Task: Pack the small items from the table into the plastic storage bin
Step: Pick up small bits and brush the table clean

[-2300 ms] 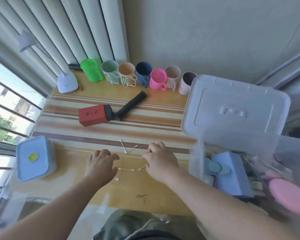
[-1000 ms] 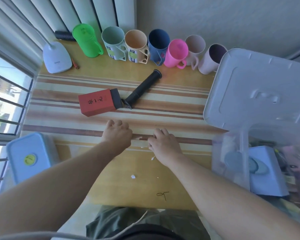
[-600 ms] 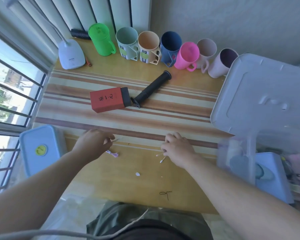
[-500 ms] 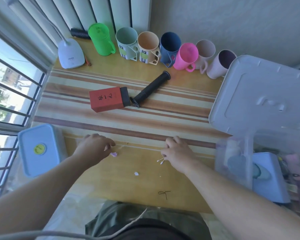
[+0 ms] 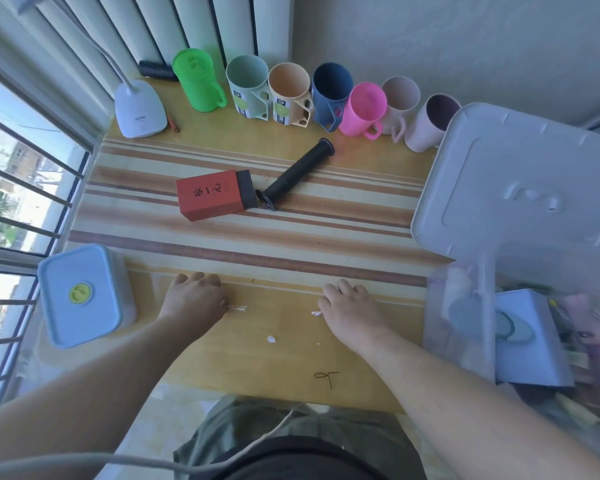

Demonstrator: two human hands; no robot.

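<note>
My left hand rests knuckles-up on the table near its front edge and pinches a few white cotton swabs, whose tips stick out to the right. My right hand lies a short way to the right, fingers curled, and pinches more cotton swabs at its thumb side. The clear plastic storage bin stands at the right, with a blue box and pink things inside. Its white lid leans over the bin's far side.
A red box and a black cylinder lie mid-table. Several mugs line the back wall beside a white lamp base. A blue lidded container sits at the left edge. A white scrap lies between my hands.
My hands met over the loose swabs at the table's centre, then drew apart, each with swabs pinched. In the last half second they barely moved.
</note>
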